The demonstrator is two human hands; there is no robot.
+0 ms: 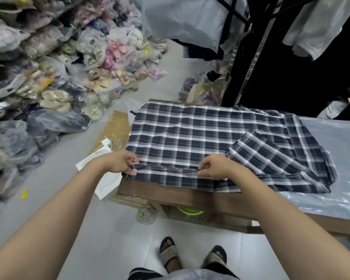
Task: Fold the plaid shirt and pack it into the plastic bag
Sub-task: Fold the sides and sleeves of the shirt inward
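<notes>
A navy-and-white plaid shirt (190, 136) lies spread flat on a wooden table (170, 194), with a sleeve folded across its right part. My left hand (120, 161) pinches the shirt's near hem at the left corner. About a forearm's length to the right, my right hand (213, 166) pinches the same folded edge. A clear plastic bag (335, 158) lies flat on the table under and to the right of the shirt.
Heaps of bagged slippers and shoes (49, 77) cover the floor on the left. White packets (101, 158) and a cardboard sheet (114, 131) lie beside the table's left end. A bottle (144, 215) stands under the table. Hanging garments (311, 27) fill the back right.
</notes>
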